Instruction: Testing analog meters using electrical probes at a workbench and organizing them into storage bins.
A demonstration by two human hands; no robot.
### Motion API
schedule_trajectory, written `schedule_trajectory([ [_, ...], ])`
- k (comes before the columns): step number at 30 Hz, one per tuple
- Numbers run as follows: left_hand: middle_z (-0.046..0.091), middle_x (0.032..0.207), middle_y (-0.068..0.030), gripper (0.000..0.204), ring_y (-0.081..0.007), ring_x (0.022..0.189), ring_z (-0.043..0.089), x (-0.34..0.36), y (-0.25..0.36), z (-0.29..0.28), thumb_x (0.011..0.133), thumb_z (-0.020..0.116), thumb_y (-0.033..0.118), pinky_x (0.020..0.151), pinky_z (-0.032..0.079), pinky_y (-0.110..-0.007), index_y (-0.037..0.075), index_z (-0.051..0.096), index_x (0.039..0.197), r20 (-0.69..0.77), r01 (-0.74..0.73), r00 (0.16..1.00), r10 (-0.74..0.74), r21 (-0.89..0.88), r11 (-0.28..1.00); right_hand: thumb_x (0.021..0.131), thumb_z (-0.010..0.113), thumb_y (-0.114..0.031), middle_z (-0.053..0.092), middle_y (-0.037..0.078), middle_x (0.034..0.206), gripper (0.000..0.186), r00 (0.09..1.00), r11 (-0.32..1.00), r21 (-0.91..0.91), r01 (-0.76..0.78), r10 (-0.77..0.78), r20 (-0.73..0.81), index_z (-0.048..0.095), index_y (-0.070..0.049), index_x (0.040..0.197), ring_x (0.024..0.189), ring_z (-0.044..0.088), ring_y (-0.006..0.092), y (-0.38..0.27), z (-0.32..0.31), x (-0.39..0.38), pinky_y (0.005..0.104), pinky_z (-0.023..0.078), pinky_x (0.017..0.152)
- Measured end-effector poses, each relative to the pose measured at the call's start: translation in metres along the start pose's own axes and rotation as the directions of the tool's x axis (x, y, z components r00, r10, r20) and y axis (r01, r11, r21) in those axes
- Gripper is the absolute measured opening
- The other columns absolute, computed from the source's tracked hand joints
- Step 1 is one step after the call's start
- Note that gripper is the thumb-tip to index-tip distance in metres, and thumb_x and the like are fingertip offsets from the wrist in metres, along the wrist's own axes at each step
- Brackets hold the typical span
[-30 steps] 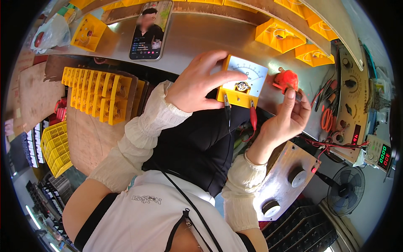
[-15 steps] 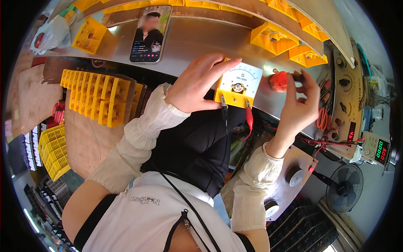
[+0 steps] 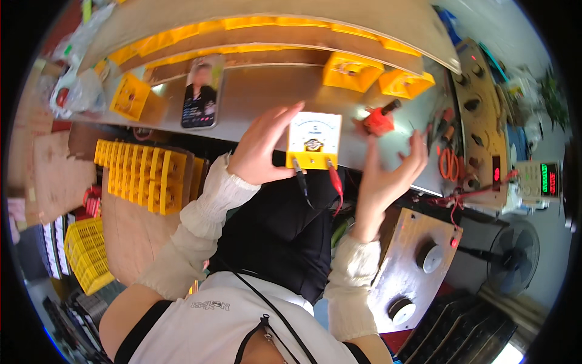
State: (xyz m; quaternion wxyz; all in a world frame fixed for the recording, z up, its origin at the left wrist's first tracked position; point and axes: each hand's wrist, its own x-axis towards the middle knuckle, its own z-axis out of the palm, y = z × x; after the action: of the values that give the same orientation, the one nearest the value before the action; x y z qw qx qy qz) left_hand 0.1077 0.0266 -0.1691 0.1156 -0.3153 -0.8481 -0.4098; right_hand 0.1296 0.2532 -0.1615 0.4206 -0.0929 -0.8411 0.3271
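My left hand [image 3: 257, 148] grips the left side of a square panel meter [image 3: 313, 136] with a white dial face and a yellow base. A black clip [image 3: 301, 176] and a red clip [image 3: 335, 179] hang from the meter's lower edge, each trailing a wire. My right hand [image 3: 393, 170] is open over the bench's front edge, its fingers apart and seemingly holding nothing. Just beyond its fingertips stands a red lump-like thing [image 3: 380, 123] with a dark handle [image 3: 393, 105] sticking up; its exact kind is unclear.
A phone [image 3: 202, 94] leans at the back left of the metal bench. Yellow meter housings [image 3: 351, 71] line the wooden shelf, and more stand stacked [image 3: 142, 176] at left. Orange-handled tools [image 3: 448, 162] lie at right beside a dial instrument [image 3: 479, 121]. A fan [image 3: 514, 258] stands lower right.
My right hand has let go of the dark handle at the red thing and drawn back toward me, fingers spreading. The view has shifted; the left hand still holds the meter.
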Motion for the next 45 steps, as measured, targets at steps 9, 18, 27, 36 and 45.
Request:
schedule_trajectory([
  [9, 0.052, 0.132, -0.0178, 0.072, -0.0335, 0.115, 0.053, -0.034, 0.082, 0.098, 0.065, 0.082, 0.014, 0.096, 0.043, -0.044, 0.005, 0.054, 0.131, -0.002, -0.426, 0.905, 0.426, -0.046, 0.904, 0.063, 0.085, -0.02, 0.048, 0.027, 0.129, 0.095, 0.868, 0.886, 0.1, -0.452, 0.412, 0.276, 0.036, 0.006, 0.14, 0.117, 0.052, 0.041, 0.007, -0.101, -0.143, 0.0442, 0.046, 0.097],
  [18, 0.058, 0.117, -0.0091, 0.069, -0.027, 0.107, 0.057, -0.038, 0.085, 0.12, 0.069, 0.081, 0.016, 0.097, 0.043, -0.041, 0.006, 0.055, 0.132, 0.477, -0.312, 0.777, 0.411, -0.275, 0.909, 0.062, 0.084, -0.038, 0.06, 0.015, 0.113, 0.082, 0.795, -0.008, -0.823, -0.568, 0.252, -0.552, 0.054, -0.009, 0.132, 0.101, 0.061, 0.034, 0.128, -0.34, -0.193, 0.0471, 0.05, 0.083],
  [27, 0.064, 0.11, -0.0079, 0.051, -0.0282, 0.1, 0.06, -0.046, 0.05, 0.08, 0.074, 0.077, 0.014, 0.092, 0.048, -0.041, 0.007, 0.063, 0.123, 0.37, -0.216, 0.901, 0.227, -0.073, 0.974, 0.064, 0.086, -0.036, 0.059, 0.017, 0.114, 0.077, 0.804, 0.178, -0.796, -0.578, 0.291, -0.518, 0.057, -0.008, 0.13, 0.103, 0.06, 0.0347, 0.129, -0.323, -0.193, 0.0467, 0.053, 0.084],
  [36, 0.035, 0.15, -0.0213, 0.079, -0.0386, 0.138, 0.037, -0.039, 0.063, 0.047, 0.068, 0.08, 0.014, 0.107, 0.029, -0.063, 0.028, 0.05, 0.14, 0.013, -0.187, 0.982, 0.187, 0.012, 0.982, 0.066, 0.086, -0.015, 0.046, 0.022, 0.129, 0.087, 0.937, 0.977, -0.013, -0.211, 0.206, 0.281, 0.042, 0.005, 0.138, 0.122, 0.046, 0.0379, -0.028, -0.054, -0.116, 0.0436, 0.043, 0.098],
  [45, 0.047, 0.138, -0.0184, 0.101, -0.0302, 0.116, 0.057, -0.031, 0.001, 0.005, 0.057, 0.092, 0.015, 0.091, 0.052, -0.035, 0.001, 0.041, 0.143, -0.088, 0.089, 0.992, -0.093, -0.045, 0.995, 0.08, 0.076, 0.001, 0.059, 0.015, 0.115, 0.046, 0.858, 0.916, 0.228, -0.33, 0.19, 0.476, 0.057, 0.003, 0.121, 0.1, 0.061, 0.022, -0.05, -0.027, -0.09, 0.0315, 0.053, 0.082],
])
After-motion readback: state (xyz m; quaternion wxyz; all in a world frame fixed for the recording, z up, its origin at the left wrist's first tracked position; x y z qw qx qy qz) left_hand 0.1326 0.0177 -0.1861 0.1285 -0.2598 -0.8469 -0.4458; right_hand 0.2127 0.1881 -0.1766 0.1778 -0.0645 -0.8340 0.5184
